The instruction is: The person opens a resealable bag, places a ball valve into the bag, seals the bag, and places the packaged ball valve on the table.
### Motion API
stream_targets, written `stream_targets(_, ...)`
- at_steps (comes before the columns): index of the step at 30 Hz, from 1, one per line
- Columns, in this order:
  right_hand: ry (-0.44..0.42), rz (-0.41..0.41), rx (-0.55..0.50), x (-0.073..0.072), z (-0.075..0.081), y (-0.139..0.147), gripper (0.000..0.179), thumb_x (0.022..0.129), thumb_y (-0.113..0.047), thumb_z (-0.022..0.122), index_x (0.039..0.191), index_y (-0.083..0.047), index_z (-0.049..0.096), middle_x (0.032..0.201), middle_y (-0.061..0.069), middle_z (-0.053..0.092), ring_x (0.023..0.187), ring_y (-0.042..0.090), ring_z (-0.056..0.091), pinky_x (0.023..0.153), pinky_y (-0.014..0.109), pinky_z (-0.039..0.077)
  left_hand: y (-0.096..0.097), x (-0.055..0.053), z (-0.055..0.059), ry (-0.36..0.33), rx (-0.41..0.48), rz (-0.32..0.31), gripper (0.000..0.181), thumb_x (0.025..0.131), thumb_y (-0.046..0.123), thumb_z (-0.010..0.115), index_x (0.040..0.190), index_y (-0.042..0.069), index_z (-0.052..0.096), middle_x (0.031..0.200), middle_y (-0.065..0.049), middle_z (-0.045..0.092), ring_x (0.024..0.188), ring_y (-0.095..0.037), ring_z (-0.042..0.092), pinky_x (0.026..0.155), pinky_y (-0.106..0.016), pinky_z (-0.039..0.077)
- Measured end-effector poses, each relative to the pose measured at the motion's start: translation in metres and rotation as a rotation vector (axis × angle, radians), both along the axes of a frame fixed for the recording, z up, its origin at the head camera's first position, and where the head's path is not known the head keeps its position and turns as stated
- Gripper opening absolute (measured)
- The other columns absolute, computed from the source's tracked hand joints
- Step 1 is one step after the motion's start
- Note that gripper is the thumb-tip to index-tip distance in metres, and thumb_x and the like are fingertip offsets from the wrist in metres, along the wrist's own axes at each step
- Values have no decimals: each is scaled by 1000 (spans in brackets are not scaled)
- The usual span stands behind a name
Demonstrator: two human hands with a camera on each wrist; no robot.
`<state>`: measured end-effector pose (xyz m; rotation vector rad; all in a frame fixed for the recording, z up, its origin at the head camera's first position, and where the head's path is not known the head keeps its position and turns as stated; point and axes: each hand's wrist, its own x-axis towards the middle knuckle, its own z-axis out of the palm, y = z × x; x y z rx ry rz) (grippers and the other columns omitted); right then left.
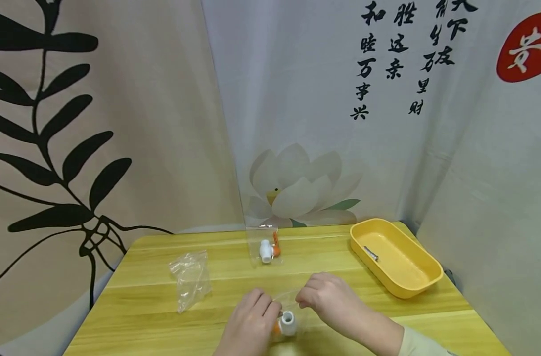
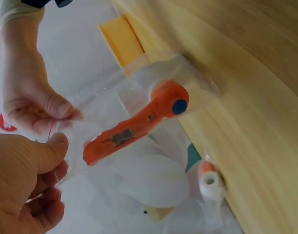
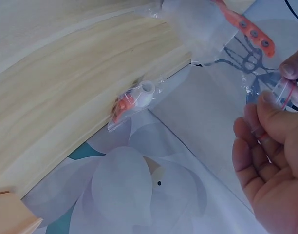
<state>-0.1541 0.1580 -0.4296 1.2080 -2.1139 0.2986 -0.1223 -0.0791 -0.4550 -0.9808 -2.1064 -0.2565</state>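
Observation:
Both hands pinch the top of a clear zip bag [image 2: 76, 141] with a red seal line. My left hand [image 1: 250, 324] holds one side of its mouth, and my right hand [image 1: 330, 301] grips the other, fingertips close together in the wrist views. Inside the bag sits a white plastic ball valve [image 1: 289, 324] with a long orange handle [image 2: 134, 131] and a blue dot at its pivot. The bag hangs below the fingers, over the front of the table.
Farther back lies another bagged white valve [image 1: 266, 251] with an orange handle. A crumpled clear bag [image 1: 192, 282] is on the wooden table [image 1: 137, 291] at left. At right stands a yellow tray [image 1: 424, 287] holding a small metallic piece [image 1: 370, 253]. A printed curtain [image 1: 172, 123] hangs behind.

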Motion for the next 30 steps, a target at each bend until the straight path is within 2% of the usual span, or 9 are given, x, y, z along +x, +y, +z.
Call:
stream_targets(4, 15, 13, -30, -1, -2, 0, 21, 68, -20, 92, 80, -21, 75, 76, -15, 72, 70, 2, 62, 67, 14, 50, -5, 0, -5, -24, 128, 23, 10, 84, 18, 81, 87, 15, 72, 98, 1, 68, 93, -14, 62, 84, -25, 56)
stream_targets(7, 18, 12, -53, -1, -4, 1, 22, 67, -20, 92, 80, -21, 75, 76, -14, 72, 71, 2, 63, 68, 14, 52, -8, 1, -9, -95, 241, 36, 18, 79, 18, 89, 85, 18, 72, 106, 1, 71, 100, -13, 66, 86, -20, 58)
stream_targets(10, 5, 7, -66, 0, -5, 0, 22, 69, -19, 93, 83, -20, 76, 79, -14, 73, 73, 3, 65, 70, 16, 54, -9, 3, -12, -193, 348, 19, 25, 75, 12, 94, 86, 20, 73, 99, 7, 73, 96, -7, 68, 84, -12, 55)
stream_targets(13, -48, 5, -85, 3, -5, 0, 20, 74, -17, 93, 87, -20, 77, 83, -14, 75, 77, 4, 68, 73, 18, 56, -8, 5, -14, -263, 430, 4, 27, 73, 8, 94, 87, 20, 74, 89, 12, 72, 86, -3, 67, 79, -8, 52)
stream_targets(18, -139, -7, -140, 7, -6, 0, 14, 83, -23, 90, 88, -22, 77, 86, -16, 75, 81, 3, 69, 75, 21, 57, -4, 5, -14, -314, 514, 51, 27, 73, 6, 94, 87, 20, 76, 85, 15, 73, 80, -3, 68, 73, -9, 53)
stream_targets(21, -158, -22, -187, 7, -7, -1, 15, 82, -20, 91, 88, -22, 77, 84, -15, 75, 79, 2, 69, 74, 20, 57, -1, 3, -13, -320, 549, 84, 27, 72, 3, 94, 86, 18, 76, 84, 13, 74, 79, -3, 68, 71, -10, 54)
stream_targets(24, -152, -44, -235, 6, -7, -3, 22, 76, -14, 94, 87, -21, 77, 83, -14, 75, 77, 2, 69, 72, 17, 56, 0, 1, -12, -346, 573, 117, 26, 73, 3, 94, 86, 17, 77, 84, 11, 75, 79, -4, 69, 71, -13, 57)
stream_targets(27, -115, -69, -261, 5, -9, -5, 26, 71, -12, 96, 86, -20, 76, 82, -13, 75, 75, 3, 69, 71, 17, 56, 1, -2, -11, -421, 604, 137, 21, 78, 5, 91, 87, 18, 77, 86, 9, 75, 81, -4, 71, 70, -17, 60)
stream_targets(30, -73, -97, -264, 2, -11, -7, 24, 72, -14, 95, 85, -21, 76, 83, -13, 76, 76, 5, 69, 72, 19, 57, 2, -7, -10, -508, 646, 145, 18, 83, 4, 88, 88, 17, 77, 87, 9, 77, 81, -3, 71, 70, -20, 62)
